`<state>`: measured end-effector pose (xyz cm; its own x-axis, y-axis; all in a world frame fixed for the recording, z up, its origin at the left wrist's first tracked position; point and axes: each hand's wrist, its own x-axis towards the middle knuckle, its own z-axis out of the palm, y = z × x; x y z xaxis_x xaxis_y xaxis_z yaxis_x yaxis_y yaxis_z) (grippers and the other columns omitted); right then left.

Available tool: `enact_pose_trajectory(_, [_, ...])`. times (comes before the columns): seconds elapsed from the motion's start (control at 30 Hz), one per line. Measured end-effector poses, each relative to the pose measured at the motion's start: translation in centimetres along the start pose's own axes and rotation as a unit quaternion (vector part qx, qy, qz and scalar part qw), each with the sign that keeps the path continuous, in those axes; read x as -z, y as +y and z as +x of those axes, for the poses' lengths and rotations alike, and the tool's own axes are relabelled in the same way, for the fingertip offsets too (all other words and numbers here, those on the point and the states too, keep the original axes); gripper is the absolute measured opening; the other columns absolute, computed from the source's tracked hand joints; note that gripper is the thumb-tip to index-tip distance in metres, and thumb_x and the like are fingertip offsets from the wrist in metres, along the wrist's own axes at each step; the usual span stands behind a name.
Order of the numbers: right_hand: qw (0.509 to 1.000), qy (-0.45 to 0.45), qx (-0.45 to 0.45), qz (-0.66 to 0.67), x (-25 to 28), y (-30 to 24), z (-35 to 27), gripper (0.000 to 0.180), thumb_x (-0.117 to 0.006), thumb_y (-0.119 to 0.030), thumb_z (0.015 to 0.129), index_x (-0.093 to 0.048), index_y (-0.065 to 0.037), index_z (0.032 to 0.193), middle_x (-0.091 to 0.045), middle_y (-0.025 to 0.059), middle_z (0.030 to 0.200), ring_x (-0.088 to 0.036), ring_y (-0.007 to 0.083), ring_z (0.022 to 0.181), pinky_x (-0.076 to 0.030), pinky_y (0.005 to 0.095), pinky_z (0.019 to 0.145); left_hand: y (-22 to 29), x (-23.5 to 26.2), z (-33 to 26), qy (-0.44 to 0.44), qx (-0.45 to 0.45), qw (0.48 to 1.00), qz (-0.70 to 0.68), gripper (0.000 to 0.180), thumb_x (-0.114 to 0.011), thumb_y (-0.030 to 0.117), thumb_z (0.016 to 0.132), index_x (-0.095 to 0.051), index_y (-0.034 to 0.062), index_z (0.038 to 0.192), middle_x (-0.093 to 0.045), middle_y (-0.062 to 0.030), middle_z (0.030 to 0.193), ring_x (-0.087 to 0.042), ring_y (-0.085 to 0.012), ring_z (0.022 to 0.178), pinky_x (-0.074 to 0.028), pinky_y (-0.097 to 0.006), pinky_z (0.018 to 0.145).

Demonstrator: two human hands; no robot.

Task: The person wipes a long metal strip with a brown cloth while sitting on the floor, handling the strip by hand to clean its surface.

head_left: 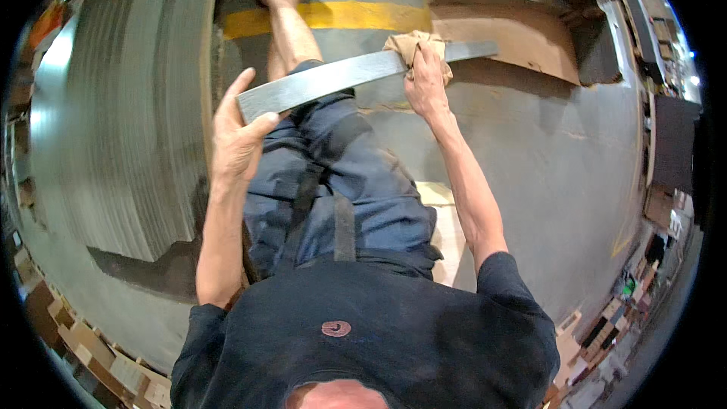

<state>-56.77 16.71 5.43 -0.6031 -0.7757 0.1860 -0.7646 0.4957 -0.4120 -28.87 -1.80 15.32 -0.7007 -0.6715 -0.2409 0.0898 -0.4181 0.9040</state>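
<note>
1. Flat brown cardboard sheet (522, 34) lies on the grey floor at upper right.
2. Brown cardboard boxes (91, 348) line the lower-left rim.
3. More boxes (606, 326), brown with some coloured, possibly printed faces, crowd the lower-right rim; too small to tell apart.

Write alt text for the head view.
A seated person's left hand holds one end of a long flat grey metal strip while the right hand presses a tan cloth against it. A tall stack of grey metal sheets stands at left.
</note>
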Motion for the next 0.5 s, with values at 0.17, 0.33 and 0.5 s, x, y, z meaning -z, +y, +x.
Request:
enact_pose_trajectory(0.17, [0.995, 0.006, 0.077, 0.059, -0.8, -9.2, -0.1, 0.056, -0.056, 0.004, 0.071, -0.046, 0.012, 0.125, -0.039, 0.0249, 0.140, -0.033, 0.0424, 0.136, -0.028, 0.0500, 0.114, 0.3, 0.8, 1.4, -0.039, 0.013, 0.977, -0.210, 0.084, -0.053, 0.004, 0.077, -0.013, -0.0100, 0.149, -0.040, -0.0334, 0.139, -0.038, -0.0404, 0.136, -0.031, -0.054, 0.115])
enact_pose_trajectory(0.33, [0.970, -0.022, 0.201, 0.133, 0.0, -19.3, 0.0, 0.061, -0.059, 0.001, 0.066, -0.049, 0.012, 0.126, -0.037, 0.0273, 0.143, -0.031, 0.0450, 0.138, -0.027, 0.0550, 0.112, 1.9, 0.1, 2.2, -0.078, 0.024, 0.978, -0.191, 0.100, -0.043, 0.072, 0.090, -0.024, -0.0089, 0.146, -0.040, -0.0216, 0.147, -0.039, -0.0316, 0.136, -0.029, -0.044, 0.117])
enact_pose_trajectory(0.5, [0.953, -0.039, 0.272, 0.125, 1.8, -22.6, 0.5, 0.060, -0.062, -0.006, 0.070, -0.051, 0.014, 0.125, -0.037, 0.0280, 0.146, -0.030, 0.0421, 0.141, -0.028, 0.0553, 0.112, 3.5, -0.7, 1.5, -0.030, 0.046, 0.961, -0.271, 0.099, -0.038, 0.074, 0.091, -0.031, -0.0093, 0.144, -0.040, -0.0212, 0.147, -0.039, -0.0309, 0.137, -0.027, -0.044, 0.117])
